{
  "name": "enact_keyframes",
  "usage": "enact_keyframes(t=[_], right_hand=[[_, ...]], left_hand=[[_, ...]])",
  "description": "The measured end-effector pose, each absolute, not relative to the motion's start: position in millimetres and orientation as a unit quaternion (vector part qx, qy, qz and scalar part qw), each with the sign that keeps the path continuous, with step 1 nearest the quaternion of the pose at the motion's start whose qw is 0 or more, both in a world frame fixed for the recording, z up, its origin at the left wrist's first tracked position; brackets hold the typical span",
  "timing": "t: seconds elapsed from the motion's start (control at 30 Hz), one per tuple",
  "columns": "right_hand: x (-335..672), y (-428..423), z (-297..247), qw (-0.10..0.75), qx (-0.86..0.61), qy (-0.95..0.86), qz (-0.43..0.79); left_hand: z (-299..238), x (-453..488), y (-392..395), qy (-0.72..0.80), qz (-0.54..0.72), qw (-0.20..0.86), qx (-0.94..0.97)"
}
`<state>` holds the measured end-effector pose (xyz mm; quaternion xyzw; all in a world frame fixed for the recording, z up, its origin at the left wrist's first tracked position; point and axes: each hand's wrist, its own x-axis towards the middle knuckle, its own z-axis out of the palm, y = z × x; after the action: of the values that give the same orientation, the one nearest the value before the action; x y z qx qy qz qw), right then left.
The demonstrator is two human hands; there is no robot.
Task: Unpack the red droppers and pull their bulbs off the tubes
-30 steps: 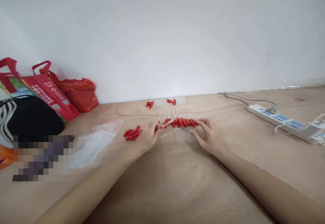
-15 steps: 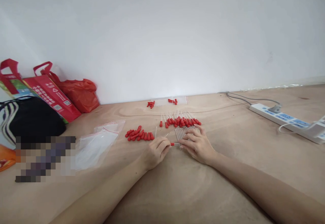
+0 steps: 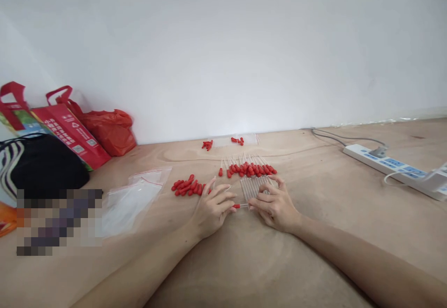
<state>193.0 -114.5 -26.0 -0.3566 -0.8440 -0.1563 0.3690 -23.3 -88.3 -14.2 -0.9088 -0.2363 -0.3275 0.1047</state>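
Observation:
My left hand (image 3: 213,209) is closed on a red rubber bulb (image 3: 237,206), its open end pointing right. A thin glass dropper tube (image 3: 244,205) runs from that end to my right hand (image 3: 274,205), whose thumb and fingers pinch the tube. Whether the tube sits inside the bulb or only meets it, I cannot tell. Beyond my right fingers lies a row of bare glass tubes (image 3: 249,187), partly covered by that hand. Loose red bulbs (image 3: 185,186) are heaped past my left hand. Farther back, several droppers with red bulbs (image 3: 248,168) lie side by side, bulbs toward me.
Clear zip bags (image 3: 131,205) lie flat at left, near a black drawstring bag (image 3: 49,168) and red bags (image 3: 111,131). Near the wall is another bag with red bulbs (image 3: 207,145) on it. A power strip (image 3: 391,166) with cables stands at right.
Both hands have shifted slightly toward me with the bulb and tube. My left hand's upper fingers have lifted and spread, now covering part of the loose bulb heap.

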Motion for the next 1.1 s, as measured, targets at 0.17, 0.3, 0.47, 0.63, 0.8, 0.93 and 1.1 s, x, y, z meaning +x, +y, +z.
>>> enact_keyframes(t=[0.17, 0.3, 0.47, 0.63, 0.8, 0.93, 1.1], right_hand=[[191.6, -114.5, -27.1, 0.387, -0.348, -0.84, -0.152], [198.9, -117.1, -25.5, 0.394, -0.355, -0.836, -0.14], [216.5, -113.9, -23.5, 0.391, -0.457, -0.79, -0.122], [221.1, -104.6, -26.2, 0.398, -0.525, -0.742, -0.123], [220.0, -99.3, -30.7, 0.397, -0.541, -0.725, -0.155], [217.9, -97.3, -34.4, 0.372, -0.53, -0.741, -0.177], [214.9, -100.1, -33.4, 0.335, -0.523, -0.766, -0.164]], left_hand=[[-12.3, -23.9, -88.9, -0.22, -0.335, 0.102, -0.911], [-11.6, -27.7, -89.6, -0.216, -0.34, 0.103, -0.909], [-7.1, -38.4, -86.2, -0.301, -0.391, 0.086, -0.866], [7.3, -69.9, -63.8, -0.475, -0.411, 0.09, -0.773], [15.5, -117.2, -38.0, -0.612, -0.379, 0.013, -0.694], [14.7, -135.4, -31.8, -0.655, -0.342, -0.018, -0.674], [11.2, -137.7, -32.6, -0.648, -0.293, -0.048, -0.701]])
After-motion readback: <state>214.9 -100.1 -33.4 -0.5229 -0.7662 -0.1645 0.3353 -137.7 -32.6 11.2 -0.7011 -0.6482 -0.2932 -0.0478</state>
